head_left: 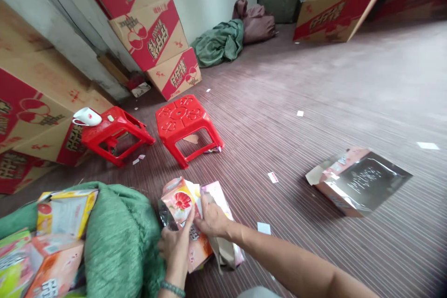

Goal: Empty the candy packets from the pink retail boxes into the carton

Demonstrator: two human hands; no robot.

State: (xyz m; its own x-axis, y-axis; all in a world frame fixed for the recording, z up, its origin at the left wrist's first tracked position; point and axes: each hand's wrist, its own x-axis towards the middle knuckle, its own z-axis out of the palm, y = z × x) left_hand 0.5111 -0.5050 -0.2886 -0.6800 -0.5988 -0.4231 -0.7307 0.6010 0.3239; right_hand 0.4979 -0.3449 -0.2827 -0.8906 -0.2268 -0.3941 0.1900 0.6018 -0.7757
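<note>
My left hand (176,242) grips a flattened pink carton with a red flower print (179,205), thumb pressed on its front. My right hand (213,220) is closed on the same bundle from the right, fingers curled over a pale pink flat carton (218,193) behind it. Both hands hold the cartons low over the floor, just right of a green mesh sack (118,237). A bead bracelet sits on my left wrist.
Two red plastic stools (186,118) stand ahead; the left one (111,130) carries a white cup (87,116). Red-and-tan boxes (153,32) are stacked along the left wall. A silver-lined open carton (363,181) lies at right. Colourful cartons (52,242) fill the sack.
</note>
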